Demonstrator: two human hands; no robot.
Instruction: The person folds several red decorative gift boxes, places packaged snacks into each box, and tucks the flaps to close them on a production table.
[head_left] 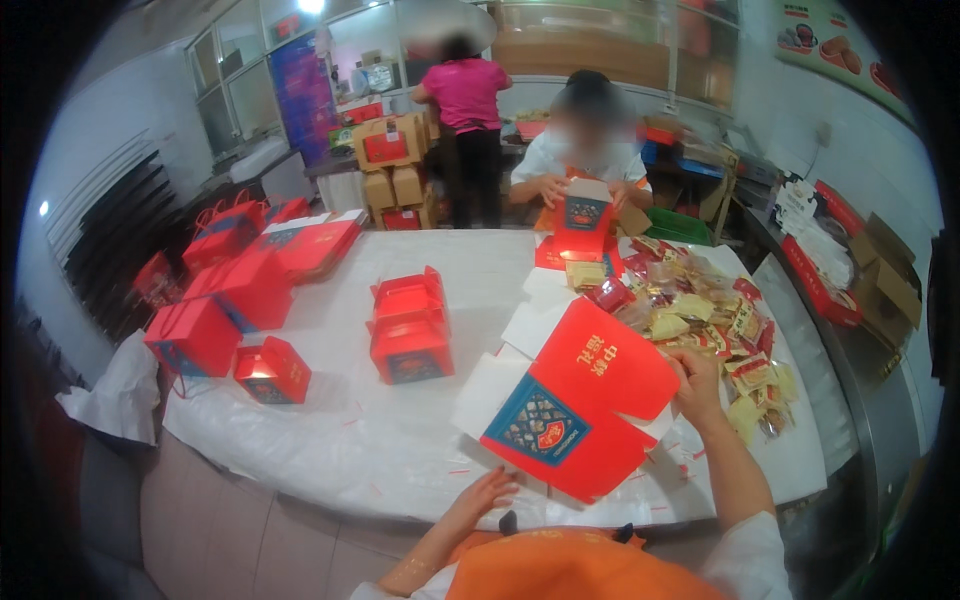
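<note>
An unfolded red gift-box blank (pixel 612 405) with a blue printed panel and white flaps is held tilted over the near side of the table. My right hand (pixel 699 384) grips its right edge, thumb and fingers closed on the card. Below the blank's lower left corner, my left hand (pixel 487 496) has its fingers stretched out and holds nothing. Small wrapped snack packets (pixel 700 310) lie heaped beyond my right hand. Two folded red handled boxes (pixel 410 340) stand together at mid-table, and a smaller red box (pixel 272 372) sits farther left.
Larger red gift boxes (pixel 235 285) with cord handles crowd the table's left side, near a stack of flat red boxes (pixel 312 245). Across the table (pixel 350 440), a co-worker (pixel 585 150) holds a part-folded red box (pixel 584 215). Another person (pixel 465 90) stands by stacked cartons (pixel 390 145).
</note>
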